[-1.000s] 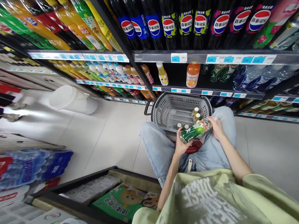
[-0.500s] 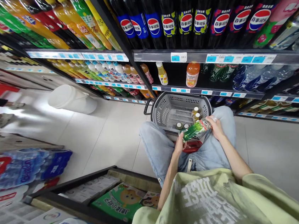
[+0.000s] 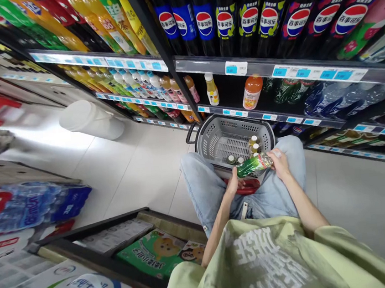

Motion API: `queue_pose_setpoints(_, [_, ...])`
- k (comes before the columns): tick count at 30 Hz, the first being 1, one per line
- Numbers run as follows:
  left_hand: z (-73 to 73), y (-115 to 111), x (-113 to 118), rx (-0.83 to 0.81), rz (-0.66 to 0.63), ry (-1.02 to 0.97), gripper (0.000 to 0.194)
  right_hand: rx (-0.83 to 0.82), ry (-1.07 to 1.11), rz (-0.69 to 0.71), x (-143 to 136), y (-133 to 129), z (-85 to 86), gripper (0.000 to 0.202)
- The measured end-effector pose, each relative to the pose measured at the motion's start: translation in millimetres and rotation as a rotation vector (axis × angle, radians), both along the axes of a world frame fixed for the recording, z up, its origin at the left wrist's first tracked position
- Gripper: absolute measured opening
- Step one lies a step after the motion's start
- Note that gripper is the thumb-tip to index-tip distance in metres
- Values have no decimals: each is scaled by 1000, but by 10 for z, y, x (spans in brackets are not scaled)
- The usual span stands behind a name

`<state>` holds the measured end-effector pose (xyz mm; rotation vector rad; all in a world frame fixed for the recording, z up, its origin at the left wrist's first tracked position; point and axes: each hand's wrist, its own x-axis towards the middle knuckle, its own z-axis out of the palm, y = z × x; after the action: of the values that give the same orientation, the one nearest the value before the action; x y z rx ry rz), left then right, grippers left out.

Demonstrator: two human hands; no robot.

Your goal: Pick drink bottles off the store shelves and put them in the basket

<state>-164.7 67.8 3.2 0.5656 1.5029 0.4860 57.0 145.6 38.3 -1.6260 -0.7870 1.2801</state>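
Note:
A green bottle with a red and white band (image 3: 254,165) lies nearly level above my lap, at the near side of the basket. Its right end is gripped by my right hand (image 3: 279,163), with the fingers wrapped round it. At the other end, my left hand (image 3: 233,183) is beside the bottle with its fingers apart, the fingertips close to its green end. Beyond the bottle stands a grey plastic basket (image 3: 209,142) with several capped bottles (image 3: 255,148) upright at its right and near sides.
Shelves of large dark cola bottles (image 3: 204,23) rise in front. On a lower shelf stand a yellow bottle (image 3: 212,91) and an orange bottle (image 3: 252,93). A white bucket (image 3: 90,120) is on the floor to the left. Boxed goods (image 3: 152,253) lie at the lower left.
My left hand has loosened from the green end of the bottle and its fingers have opened. The bottle remains in my right hand. The view has shifted slightly.

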Motion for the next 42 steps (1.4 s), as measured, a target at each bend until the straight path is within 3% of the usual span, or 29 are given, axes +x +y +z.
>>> queue_pose_setpoints(3, [72, -62, 18, 123, -167, 178, 62, -13, -5, -105, 18, -3, -10, 56])
queue_pose_setpoints(5, [137, -122, 36, 216, -358, 321, 49, 13, -52, -144, 30, -3, -27, 57])
queue_pose_setpoints(9, [267, -204, 100, 311, -922, 538, 45, 76, -202, -154, 40, -2, -56, 62])
queue_pose_setpoints(11, [312, -209, 135, 326, -1046, 538, 46, 89, -284, -130, 43, 15, -65, 64])
queue_pose_setpoints(17, [345, -197, 192, 350, -1081, 520, 50, 103, -465, -83, 65, 273, -159, 67])
queue_pose_setpoints(20, [335, -204, 214, 390, -1062, 501, 46, 101, -497, -71, 16, 511, -273, 67])
queue_pose_setpoints(23, [328, -205, 237, 400, -1046, 480, 46, 77, -569, 26, -90, 747, -426, 62])
queue_pose_setpoints(27, [312, -202, 264, 377, -1029, 448, 47, 60, -839, 316, -231, 994, -681, 48])
queue_pose_setpoints(35, [308, -230, 281, 397, -979, 421, 41, 58, -1205, 1108, -259, 1174, -1278, 32])
queue_pose_setpoints(42, [265, -236, 271, 376, -962, 373, 39, -202, -1388, 1321, -271, 1034, -1508, 41])
